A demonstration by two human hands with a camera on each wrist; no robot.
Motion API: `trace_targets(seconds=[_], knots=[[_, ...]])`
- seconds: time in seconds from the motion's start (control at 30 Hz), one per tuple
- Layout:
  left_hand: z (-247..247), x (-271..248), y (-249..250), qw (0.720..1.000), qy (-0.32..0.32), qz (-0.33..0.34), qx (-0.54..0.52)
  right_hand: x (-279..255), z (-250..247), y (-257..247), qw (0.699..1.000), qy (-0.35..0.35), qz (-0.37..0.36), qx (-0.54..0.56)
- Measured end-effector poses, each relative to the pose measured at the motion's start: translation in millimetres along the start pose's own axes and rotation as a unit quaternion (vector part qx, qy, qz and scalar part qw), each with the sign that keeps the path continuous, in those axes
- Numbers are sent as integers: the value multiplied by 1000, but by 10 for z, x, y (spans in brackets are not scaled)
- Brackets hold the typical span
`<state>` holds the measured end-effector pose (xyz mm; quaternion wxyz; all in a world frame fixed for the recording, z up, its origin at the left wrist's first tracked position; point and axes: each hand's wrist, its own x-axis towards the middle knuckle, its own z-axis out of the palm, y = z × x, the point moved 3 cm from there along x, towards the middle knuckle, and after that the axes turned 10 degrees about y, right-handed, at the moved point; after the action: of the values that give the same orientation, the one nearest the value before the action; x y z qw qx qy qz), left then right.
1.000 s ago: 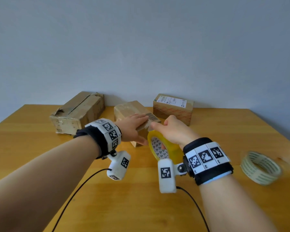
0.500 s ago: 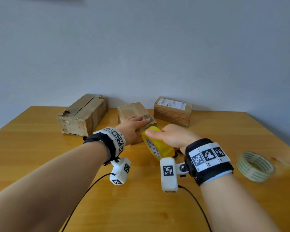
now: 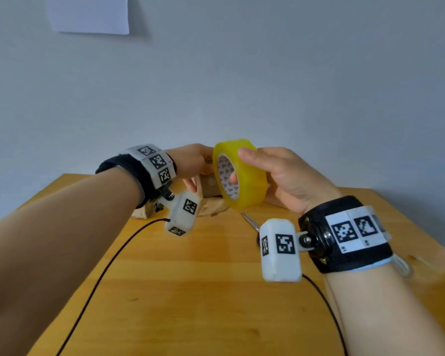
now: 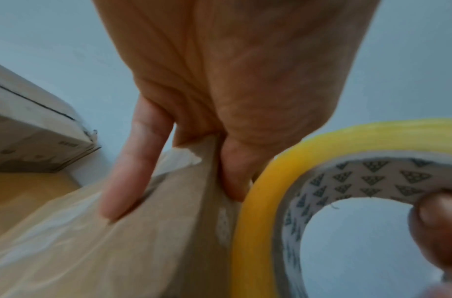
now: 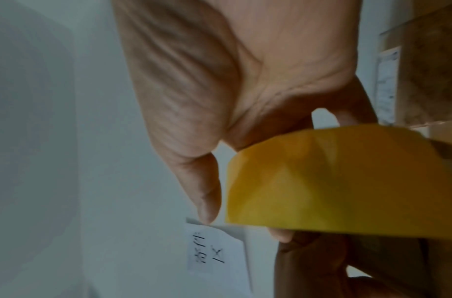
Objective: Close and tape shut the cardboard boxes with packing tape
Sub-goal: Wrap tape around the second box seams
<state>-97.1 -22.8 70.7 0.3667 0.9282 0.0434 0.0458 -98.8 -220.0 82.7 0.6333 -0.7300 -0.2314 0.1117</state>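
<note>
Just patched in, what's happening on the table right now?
A person is taping a small cardboard box at a wooden table. The right hand grips a yellow tape roll, thumb on the outside and a finger through the core, held up right beside the box. The left hand holds the box, fingers pressed on its faces. A larger box sits behind, and scissors lie on the table.

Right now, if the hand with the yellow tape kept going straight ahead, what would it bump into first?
Probably the small cardboard box that the left hand grips, just past the yellow tape roll in the right hand. Depth is hard to judge.
</note>
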Motion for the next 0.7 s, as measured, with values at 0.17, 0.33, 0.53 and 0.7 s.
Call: trace_targets(seconds=[0.17, 0.33, 0.53, 0.7], knots=[[-54, -81, -59, 998, 1, -39, -40, 60, 105, -174, 998, 38, 2, 49], [-24, -147, -292, 998, 31, -38, 30, 115, 286, -13, 994, 76, 39, 61], [-67, -349, -232, 999, -30, -28, 15, 152, 407, -81, 996, 75, 33, 41], [135, -257, -438, 996, 56, -5, 62, 185, 463, -88, 995, 85, 32, 43]])
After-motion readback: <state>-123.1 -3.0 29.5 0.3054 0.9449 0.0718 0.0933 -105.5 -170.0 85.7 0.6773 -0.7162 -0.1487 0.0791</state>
